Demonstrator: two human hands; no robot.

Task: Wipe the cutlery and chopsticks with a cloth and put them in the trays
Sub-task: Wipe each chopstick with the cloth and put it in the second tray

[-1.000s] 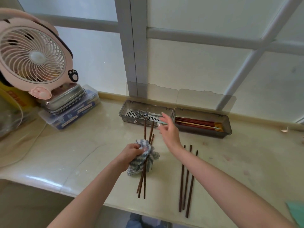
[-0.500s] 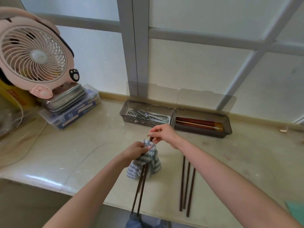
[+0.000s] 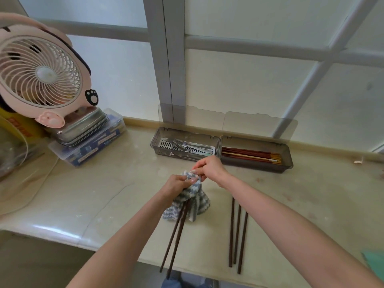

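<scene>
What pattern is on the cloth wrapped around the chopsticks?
Grey and white zigzag stripes on the cloth, seen in the head view.

A home kitchen ledge — cutlery trays (image 3: pixel 218 143) on a marble counter (image 3: pixel 104 194), a pink desk fan (image 3: pixel 41 73) beside frosted windows (image 3: pixel 239 84)

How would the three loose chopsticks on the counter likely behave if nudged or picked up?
The loose chopsticks look thin and straight, so probably stiff and light. The counter looks glossy, so a nudge may slide or roll them; their near ends lie by its edge. Lying flat, they may be fiddly to pinch up.
</scene>
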